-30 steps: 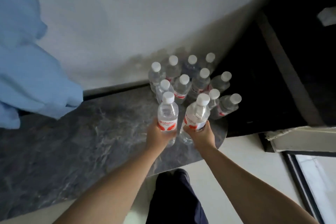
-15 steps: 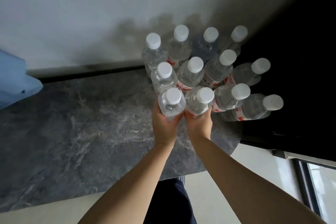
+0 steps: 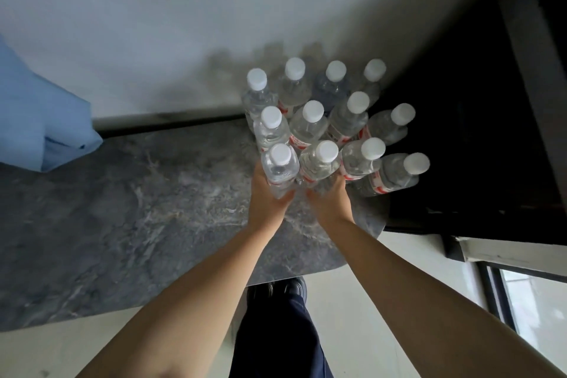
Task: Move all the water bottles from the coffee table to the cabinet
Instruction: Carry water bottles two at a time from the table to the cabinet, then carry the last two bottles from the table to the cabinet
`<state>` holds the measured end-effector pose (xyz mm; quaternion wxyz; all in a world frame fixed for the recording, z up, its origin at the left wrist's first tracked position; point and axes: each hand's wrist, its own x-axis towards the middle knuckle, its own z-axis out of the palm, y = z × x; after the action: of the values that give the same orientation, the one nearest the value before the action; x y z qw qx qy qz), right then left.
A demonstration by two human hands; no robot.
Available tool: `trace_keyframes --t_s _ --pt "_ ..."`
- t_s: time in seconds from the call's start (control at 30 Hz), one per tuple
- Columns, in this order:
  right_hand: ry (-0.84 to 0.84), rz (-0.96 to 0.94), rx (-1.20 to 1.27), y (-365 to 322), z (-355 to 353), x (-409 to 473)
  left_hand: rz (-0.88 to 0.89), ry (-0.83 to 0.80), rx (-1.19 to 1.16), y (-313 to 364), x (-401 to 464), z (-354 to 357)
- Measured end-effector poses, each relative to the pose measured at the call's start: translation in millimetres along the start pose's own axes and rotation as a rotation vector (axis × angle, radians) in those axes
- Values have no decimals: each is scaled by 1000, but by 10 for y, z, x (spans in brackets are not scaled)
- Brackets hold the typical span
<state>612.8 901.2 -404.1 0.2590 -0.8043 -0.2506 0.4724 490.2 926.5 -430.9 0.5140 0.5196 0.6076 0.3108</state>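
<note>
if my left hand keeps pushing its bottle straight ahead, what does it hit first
Probably the next bottle in the cluster, directly beyond the bottle that the left hand grips; whether they already touch is unclear.

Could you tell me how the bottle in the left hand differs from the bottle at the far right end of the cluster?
The left-hand bottle is gripped by the left hand; the far-right bottle stands free, touched by no hand. In this view the left-hand bottle is seen almost cap-on, label barely visible; the far-right bottle appears slanted, showing its side and red-and-white label. Both are clear with white caps.
</note>
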Motion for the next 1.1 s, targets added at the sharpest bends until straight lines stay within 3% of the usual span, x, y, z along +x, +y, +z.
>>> trace_keyframes --t_s 0.1,0.23,0.6,0.87,1.1 --pt "-37 -6 -19 -105 -197 -251 -85 -39 122 137 -150 -147" --pt "-81 -102 -266 -363 -528 -661 -157 -22 267 637 -432 -387" --pt "-229 -526 -831 -1268 -907 -1492 -72 -33 477 1656 -1118 -1106" --pt "-321 -951 -1173 -1884 -311 -2202 -139 166 490 1691 -1787 -2118" --pt "-502 -1269 -1272 -1795 807 -3394 -308 431 447 1232 -3291 -3317"
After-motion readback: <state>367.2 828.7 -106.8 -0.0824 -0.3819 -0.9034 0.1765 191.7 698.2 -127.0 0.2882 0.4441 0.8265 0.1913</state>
